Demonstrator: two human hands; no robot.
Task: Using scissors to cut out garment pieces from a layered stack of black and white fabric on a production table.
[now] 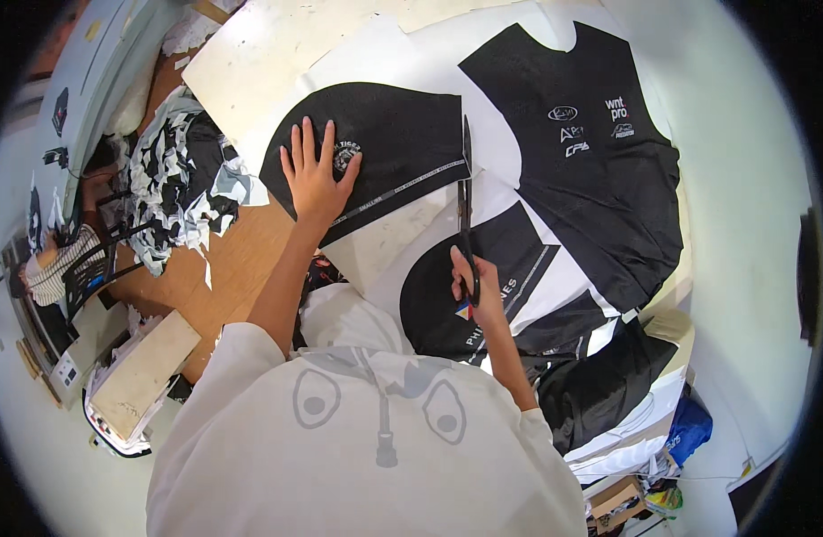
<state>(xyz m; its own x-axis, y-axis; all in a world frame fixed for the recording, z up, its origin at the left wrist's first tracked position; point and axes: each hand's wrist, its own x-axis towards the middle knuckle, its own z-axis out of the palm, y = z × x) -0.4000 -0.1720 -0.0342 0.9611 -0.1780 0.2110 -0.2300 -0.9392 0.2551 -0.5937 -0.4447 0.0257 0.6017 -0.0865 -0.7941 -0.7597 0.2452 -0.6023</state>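
Note:
My left hand lies open with fingers spread on a curved black fabric panel, which has a pale logo and a printed strip along its lower edge. My right hand grips large black scissors, their long blades pointing away from me along that panel's straight right edge, over white paper. Under that hand lies another curved black panel with white lettering and a small coloured emblem. A black garment body piece with pale logos lies to the right.
A heap of black and white scraps sits beside the table. At the left, another person is by a black chair. A wooden board stands lower left. Dark fabric, a blue bundle and a cardboard box are lower right.

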